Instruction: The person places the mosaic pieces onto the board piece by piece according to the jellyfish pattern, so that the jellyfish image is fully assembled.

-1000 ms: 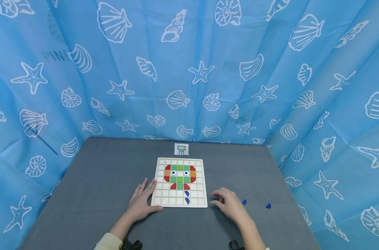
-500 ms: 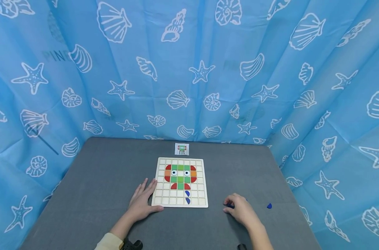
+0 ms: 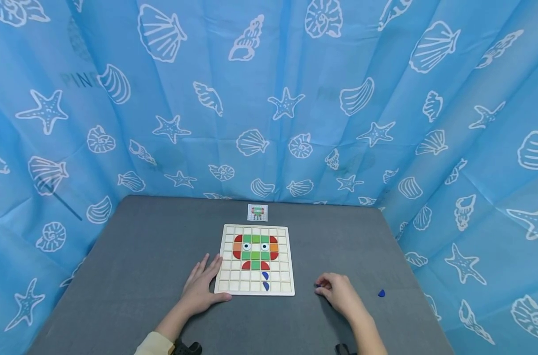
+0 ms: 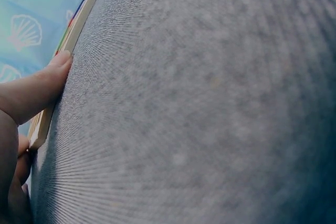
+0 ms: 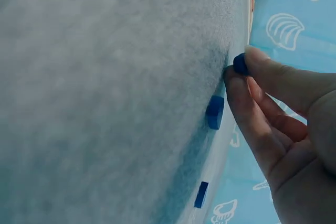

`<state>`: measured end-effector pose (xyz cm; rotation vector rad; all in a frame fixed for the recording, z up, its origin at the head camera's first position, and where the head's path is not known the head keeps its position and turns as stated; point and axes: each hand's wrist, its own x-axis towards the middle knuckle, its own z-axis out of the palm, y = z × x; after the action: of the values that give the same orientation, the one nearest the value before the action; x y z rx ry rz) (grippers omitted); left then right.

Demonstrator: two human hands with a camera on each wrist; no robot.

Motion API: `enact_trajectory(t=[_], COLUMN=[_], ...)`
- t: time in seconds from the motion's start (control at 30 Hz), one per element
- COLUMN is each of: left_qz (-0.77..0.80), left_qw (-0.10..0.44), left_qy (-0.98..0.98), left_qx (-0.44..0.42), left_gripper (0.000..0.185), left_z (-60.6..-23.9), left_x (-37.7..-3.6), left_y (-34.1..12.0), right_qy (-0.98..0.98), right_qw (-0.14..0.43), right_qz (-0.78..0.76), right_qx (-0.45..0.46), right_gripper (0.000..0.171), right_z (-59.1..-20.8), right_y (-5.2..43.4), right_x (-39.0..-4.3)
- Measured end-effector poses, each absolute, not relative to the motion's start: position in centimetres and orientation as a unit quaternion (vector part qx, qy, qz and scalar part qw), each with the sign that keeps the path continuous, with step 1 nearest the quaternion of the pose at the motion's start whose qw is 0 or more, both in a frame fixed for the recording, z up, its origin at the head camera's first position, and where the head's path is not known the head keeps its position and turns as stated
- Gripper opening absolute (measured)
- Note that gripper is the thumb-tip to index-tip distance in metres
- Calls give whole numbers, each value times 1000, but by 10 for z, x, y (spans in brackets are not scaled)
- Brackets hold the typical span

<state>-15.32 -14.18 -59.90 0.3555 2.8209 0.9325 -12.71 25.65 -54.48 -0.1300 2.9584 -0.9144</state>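
A wooden grid board (image 3: 231, 282) lies mid-table with a picture of red, green and orange tiles and two blue pieces in its lower rows. My left hand (image 3: 201, 288) lies flat against the board's lower left corner, and its thumb (image 4: 39, 88) touches the board's edge (image 4: 69, 39). To the right of the board, my right hand (image 3: 337, 292) pinches a small blue piece (image 3: 318, 285) between thumb and fingertip, just above the table. In the right wrist view that pinched piece (image 5: 240, 64) shows clearly, with a second blue piece (image 5: 214, 112) lying on the table beneath the hand.
One more loose blue piece (image 3: 381, 293) lies further right on the grey table (image 3: 140, 256). A small picture card (image 3: 257, 212) sits beyond the board. Blue curtains printed with shells enclose the table on three sides.
My right hand went right from beside the board to the loose blue pieces, picked one up and drew slightly back left. The left hand has not moved.
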Motion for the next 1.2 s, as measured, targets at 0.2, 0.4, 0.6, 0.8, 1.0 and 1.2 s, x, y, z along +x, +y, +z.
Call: enact_trajectory(t=[0.2,0.4,0.6,0.8,1.0,1.2], left_qz=[312,309,311,317,314,306], left_qw=[76,69,70,74,68,66], left_qy=[939,941,940,937,939,942], left_qx=[121,117,119,127,123,122], left_gripper=[115,115,115,115,115,116], left_z=[-598,-598,-598,-597,-598,-599], left_x=[-153,-153,-152,-152,-152,-152], left_y=[-141,-141,-141,-141,-142,-142], right_qy=[955,956,948,946,943,948], right_qw=[27,28,45,92,86,58], right_qz=[-295,-293,-311,-291,-295,-289], right_qx=[-26,-9,-46,-109,-130,-120], right_gripper=[9,11,15,31,22,20], right_z=[-543,-544,-546,-541,-543,-543], right_y=[256,255,255,264,265,254], right_x=[-130,-131,-134,-132,-134,-137])
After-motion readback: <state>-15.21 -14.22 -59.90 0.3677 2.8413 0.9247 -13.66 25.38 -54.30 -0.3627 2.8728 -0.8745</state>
